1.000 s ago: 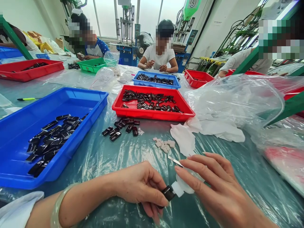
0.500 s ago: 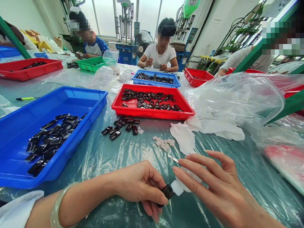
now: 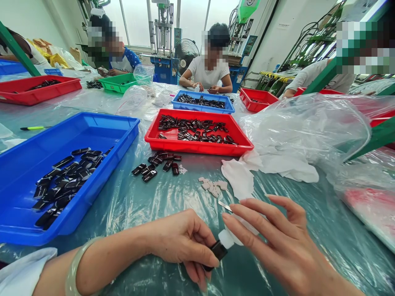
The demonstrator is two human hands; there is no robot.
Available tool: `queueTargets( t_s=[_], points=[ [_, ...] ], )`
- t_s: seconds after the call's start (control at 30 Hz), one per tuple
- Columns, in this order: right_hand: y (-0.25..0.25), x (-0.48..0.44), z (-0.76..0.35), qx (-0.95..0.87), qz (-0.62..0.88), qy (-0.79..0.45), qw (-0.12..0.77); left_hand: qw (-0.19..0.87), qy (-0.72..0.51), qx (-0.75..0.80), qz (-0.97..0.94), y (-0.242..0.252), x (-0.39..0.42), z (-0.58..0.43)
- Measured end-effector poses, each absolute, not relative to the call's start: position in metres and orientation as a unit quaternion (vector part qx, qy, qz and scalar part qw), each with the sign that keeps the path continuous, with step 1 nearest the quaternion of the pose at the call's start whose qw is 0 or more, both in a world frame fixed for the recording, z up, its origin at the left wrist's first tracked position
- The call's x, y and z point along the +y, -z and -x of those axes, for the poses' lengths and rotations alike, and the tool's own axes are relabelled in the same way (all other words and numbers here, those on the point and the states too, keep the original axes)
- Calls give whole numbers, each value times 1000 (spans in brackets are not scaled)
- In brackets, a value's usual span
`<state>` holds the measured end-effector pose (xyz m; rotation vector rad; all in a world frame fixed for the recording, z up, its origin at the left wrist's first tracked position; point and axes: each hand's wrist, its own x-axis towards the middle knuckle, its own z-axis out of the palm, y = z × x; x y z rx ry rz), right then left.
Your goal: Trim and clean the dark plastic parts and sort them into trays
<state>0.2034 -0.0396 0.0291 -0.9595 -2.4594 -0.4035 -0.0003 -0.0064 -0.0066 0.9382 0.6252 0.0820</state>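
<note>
Wipe shifted up-left since a second ago: the white wipe (image 3: 227, 238) now sits on the end of the black part (image 3: 218, 250), so they are in contact. The left hand (image 3: 182, 240) pinches the part low centre. The right hand (image 3: 277, 246) pinches the wipe with its fingers splayed, a metal blade (image 3: 225, 206) poking out above them. Loose black parts (image 3: 157, 164) lie beyond, between the blue tray (image 3: 105, 176) and the red tray (image 3: 197, 148).

Plastic-covered green tabletop (image 3: 138, 205) lies open between the left blue plastic tray (image 3: 55, 135) and right crumpled white cloths (image 3: 239, 176); glossy black parts (image 3: 157, 164) block farther.
</note>
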Motion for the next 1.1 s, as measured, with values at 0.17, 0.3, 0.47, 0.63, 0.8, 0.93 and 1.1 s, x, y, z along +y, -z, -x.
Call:
queueTargets(
  t_s=[0.17,0.3,0.47,0.63,0.8,0.93,1.1],
  points=[
    [-24,-35,-206,-894,345,122,260,850,-36,291,-439,7,-8,1],
    [-24,-32,-209,-897,338,96,267,851,-30,292,-434,5,-8,1],
    [-26,-32,-212,-902,330,95,262,851,-26,298,-431,4,-8,0],
    [-22,-33,-213,-896,338,89,274,852,-28,295,-431,5,-8,0],
    [-19,-35,-216,-896,339,88,274,853,-29,292,-431,4,-8,2],
    [-20,-37,-218,-897,334,95,274,848,-32,293,-441,4,-7,1],
    [-23,-36,-217,-900,331,111,260,840,-45,300,-449,3,-7,0]
  ],
)
